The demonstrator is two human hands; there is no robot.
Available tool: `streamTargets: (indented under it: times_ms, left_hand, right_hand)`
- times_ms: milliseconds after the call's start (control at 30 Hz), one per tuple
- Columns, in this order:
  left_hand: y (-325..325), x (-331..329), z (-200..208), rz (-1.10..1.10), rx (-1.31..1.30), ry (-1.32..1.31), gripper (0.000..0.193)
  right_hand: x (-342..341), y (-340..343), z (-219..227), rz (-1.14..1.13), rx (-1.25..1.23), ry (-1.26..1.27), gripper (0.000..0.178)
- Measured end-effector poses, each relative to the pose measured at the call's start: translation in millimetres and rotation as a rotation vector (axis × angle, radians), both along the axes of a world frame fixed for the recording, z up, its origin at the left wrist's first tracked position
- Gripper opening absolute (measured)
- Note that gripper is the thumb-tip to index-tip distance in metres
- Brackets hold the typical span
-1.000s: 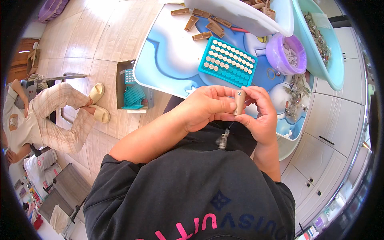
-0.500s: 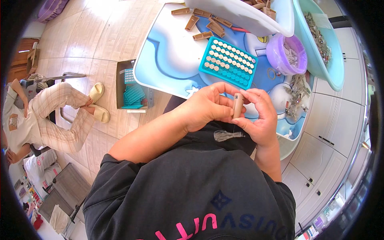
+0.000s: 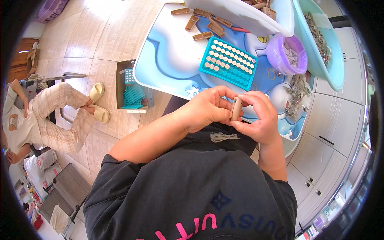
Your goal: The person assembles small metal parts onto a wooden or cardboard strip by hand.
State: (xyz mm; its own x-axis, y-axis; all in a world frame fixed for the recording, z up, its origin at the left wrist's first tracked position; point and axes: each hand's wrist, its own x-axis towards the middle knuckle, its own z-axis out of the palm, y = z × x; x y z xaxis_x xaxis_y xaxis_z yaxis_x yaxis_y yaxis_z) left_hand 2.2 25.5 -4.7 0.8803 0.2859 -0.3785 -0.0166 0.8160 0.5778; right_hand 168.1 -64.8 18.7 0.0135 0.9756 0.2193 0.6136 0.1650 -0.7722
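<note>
Both hands meet over my lap around a small tan wooden peg (image 3: 236, 109), held upright. My left hand (image 3: 206, 109) pinches its side and my right hand (image 3: 260, 120) grips it from the other side. A thin wire or string with a frayed tuft (image 3: 223, 137) hangs below the peg. Just beyond my hands, on a low blue table (image 3: 168, 60), lies a teal tray (image 3: 228, 63) whose holes are partly filled with pale pegs.
Loose tan pieces (image 3: 204, 26) lie by a white basin (image 3: 240, 14). A purple bowl (image 3: 286, 54) and a teal tub (image 3: 320, 44) sit to the right. A cardboard box of teal trays (image 3: 132, 90) stands on the floor. Another person (image 3: 52, 116) sits at left.
The tuft hanging under the peg has swung from dangling down to lying sideways. My hands have shifted slightly around the peg.
</note>
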Motion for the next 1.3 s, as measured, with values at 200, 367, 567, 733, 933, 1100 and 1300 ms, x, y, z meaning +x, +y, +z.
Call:
streamTargets:
  times_ms: [200, 367, 567, 733, 933, 1100, 1300]
  left_hand:
    - [-3, -1, -3, 0.004, -0.003, 0.012, 0.038]
    - [-1, 0, 1, 0.006, 0.037, 0.035, 0.038]
    - [-3, 1, 1, 0.009, 0.095, 0.039, 0.038]
    - [-9, 3, -14, -0.035, 0.059, -0.024, 0.035]
    - [-3, 5, -2, 0.026, -0.026, 0.018, 0.038]
    - [1, 1, -2, 0.032, -0.043, 0.011, 0.038]
    - [1, 1, -3, 0.053, -0.047, 0.023, 0.04]
  right_hand:
    - [-2, 2, -5, 0.006, 0.036, -0.063, 0.051]
    - [-3, 7, -4, 0.033, 0.185, -0.414, 0.053]
    - [-1, 4, -17, 0.071, 0.236, -0.477, 0.049]
    - [6, 6, -19, 0.077, 0.205, -0.414, 0.052]
    - [9, 3, -26, -0.006, 0.04, -0.093, 0.063]
    - [27, -9, -29, -0.342, 0.005, 0.171, 0.061]
    - [36, -18, -28, -0.521, -0.276, -0.365, 0.058]
